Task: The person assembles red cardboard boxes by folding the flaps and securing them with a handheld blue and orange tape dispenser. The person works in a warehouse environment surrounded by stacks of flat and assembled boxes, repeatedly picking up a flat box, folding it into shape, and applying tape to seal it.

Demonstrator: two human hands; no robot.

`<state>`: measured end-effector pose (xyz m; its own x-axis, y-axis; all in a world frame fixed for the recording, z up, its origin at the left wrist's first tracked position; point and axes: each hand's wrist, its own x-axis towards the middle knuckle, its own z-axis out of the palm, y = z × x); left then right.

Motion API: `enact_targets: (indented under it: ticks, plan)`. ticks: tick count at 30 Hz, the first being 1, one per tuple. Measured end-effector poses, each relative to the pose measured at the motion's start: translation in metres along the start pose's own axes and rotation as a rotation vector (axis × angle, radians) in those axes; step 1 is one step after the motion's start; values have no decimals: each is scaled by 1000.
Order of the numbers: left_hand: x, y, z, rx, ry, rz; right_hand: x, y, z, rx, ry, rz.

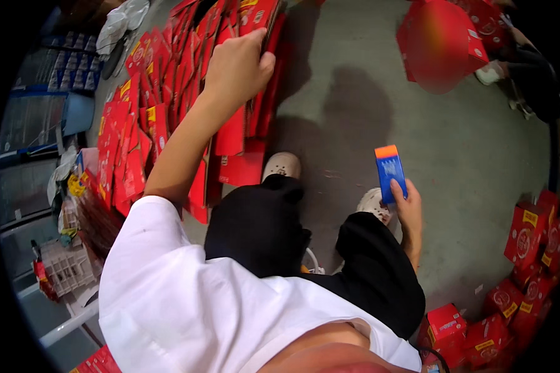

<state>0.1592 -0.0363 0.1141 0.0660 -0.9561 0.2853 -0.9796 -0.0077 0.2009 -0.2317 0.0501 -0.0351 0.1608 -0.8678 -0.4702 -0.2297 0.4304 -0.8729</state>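
My left hand (238,69) reaches forward to a row of flattened red cardboard boxes (233,133). Its fingers curl over the upper edge of one red flattened box (255,17), and its other fingertips are hidden. On the right, my right hand (409,208) grips a flat blue block with an orange end (390,171), held upright above my right shoe. The thumb lies along the block's near face. What kind of tool or package it is cannot be made out.
Assembled red boxes (522,239) are piled at the lower right. A person's shoe (490,73) stands at the far right beside a blurred red box (438,46). At left are a white plastic crate (68,271) and a blue bin (78,114). Grey floor (466,143) lies between.
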Motion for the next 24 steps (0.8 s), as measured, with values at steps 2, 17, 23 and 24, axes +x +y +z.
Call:
enact_targets:
  ticks: [2,17,23,24]
  plan:
    - [10,17,5,-60,97,26,15,-15,4,-69,8,-157]
    - [31,112,170,-1100,-726,-291,4,-33,18,-416,212,-164]
    - [114,93,196,-1208,-748,-139,16,-20,2,-5,61,-87]
    - [116,84,200,-1208,-714,-119,14,-22,0,42,63,-88]
